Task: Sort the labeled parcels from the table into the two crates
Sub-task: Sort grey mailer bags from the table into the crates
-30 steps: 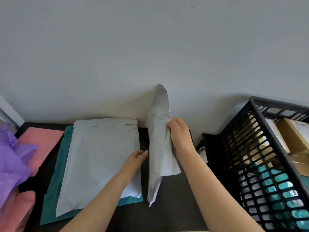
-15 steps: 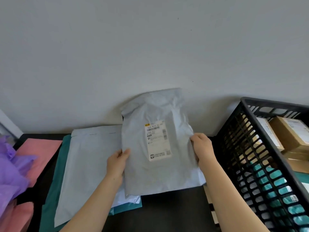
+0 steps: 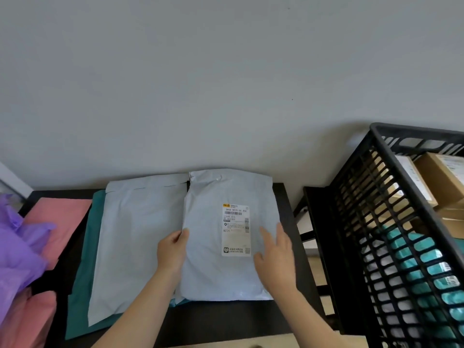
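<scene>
One head cam only, wide-angle. Sits above the near edge of the table (image 3: 221, 320), pitched forward and down, facing the wall (image 3: 226, 71) on the far side. Close in: both forearms (image 3: 140, 310) enter from the bottom, and the label (image 3: 236, 229) on the grey parcel (image 3: 213, 272) is partly legible. Black crate (image 3: 414, 133) cut off at right frame edge.

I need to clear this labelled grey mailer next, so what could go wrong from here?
1. The left hand pinches the labelled grey mailer right where it overlaps the plain grey mailer; both might lift together.
2. The right hand is open, so a one-edge grip could let the floppy mailer sag or slip.
3. The black crate has a tall rim; the mailer could catch on it.
</scene>
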Demonstrator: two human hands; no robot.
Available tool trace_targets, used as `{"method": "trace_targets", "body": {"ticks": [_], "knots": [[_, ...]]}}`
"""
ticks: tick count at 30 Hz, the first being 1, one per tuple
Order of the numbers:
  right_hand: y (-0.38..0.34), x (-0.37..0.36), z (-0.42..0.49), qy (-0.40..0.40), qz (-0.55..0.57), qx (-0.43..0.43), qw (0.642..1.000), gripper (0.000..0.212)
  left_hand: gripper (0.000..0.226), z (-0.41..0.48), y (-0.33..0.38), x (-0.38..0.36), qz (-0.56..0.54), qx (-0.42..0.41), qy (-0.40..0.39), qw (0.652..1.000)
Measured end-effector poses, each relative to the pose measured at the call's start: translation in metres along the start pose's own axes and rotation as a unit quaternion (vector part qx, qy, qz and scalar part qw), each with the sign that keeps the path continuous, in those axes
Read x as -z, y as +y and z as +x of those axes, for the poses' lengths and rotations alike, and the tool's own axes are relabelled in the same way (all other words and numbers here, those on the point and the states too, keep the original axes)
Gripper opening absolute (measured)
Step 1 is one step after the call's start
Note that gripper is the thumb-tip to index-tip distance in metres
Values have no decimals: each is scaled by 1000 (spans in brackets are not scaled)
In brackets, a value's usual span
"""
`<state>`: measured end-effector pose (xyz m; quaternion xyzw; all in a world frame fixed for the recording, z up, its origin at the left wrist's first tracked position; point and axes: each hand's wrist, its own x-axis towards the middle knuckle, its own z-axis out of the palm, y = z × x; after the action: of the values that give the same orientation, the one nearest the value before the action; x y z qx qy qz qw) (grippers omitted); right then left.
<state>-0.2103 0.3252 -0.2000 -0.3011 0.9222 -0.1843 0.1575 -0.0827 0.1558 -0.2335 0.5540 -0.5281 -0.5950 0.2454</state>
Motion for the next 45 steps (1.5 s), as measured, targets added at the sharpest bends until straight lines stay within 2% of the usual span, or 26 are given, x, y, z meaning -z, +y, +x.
{"method": "trace_targets", "body": {"ticks": [5, 13, 18, 28, 45], "knots": [[-3, -27, -15, -124, -123, 101, 979, 62, 25, 3, -17, 4, 26, 24, 8, 999], [-3, -37, -12, -188, -193, 92, 959, 63, 27, 6, -18, 5, 87, 11, -9, 996], [-13, -39, -7, -200, -239, 96, 945, 78, 29, 4, -19, 4, 87, 9, -15, 996], [-22, -35, 3, -210, -282, 102, 931, 89, 19, -2, -13, 4, 79, 13, -25, 996], [-24, -33, 0, -212, -282, 98, 931, 85, 20, -4, -9, 4, 76, 32, -30, 996]]}}
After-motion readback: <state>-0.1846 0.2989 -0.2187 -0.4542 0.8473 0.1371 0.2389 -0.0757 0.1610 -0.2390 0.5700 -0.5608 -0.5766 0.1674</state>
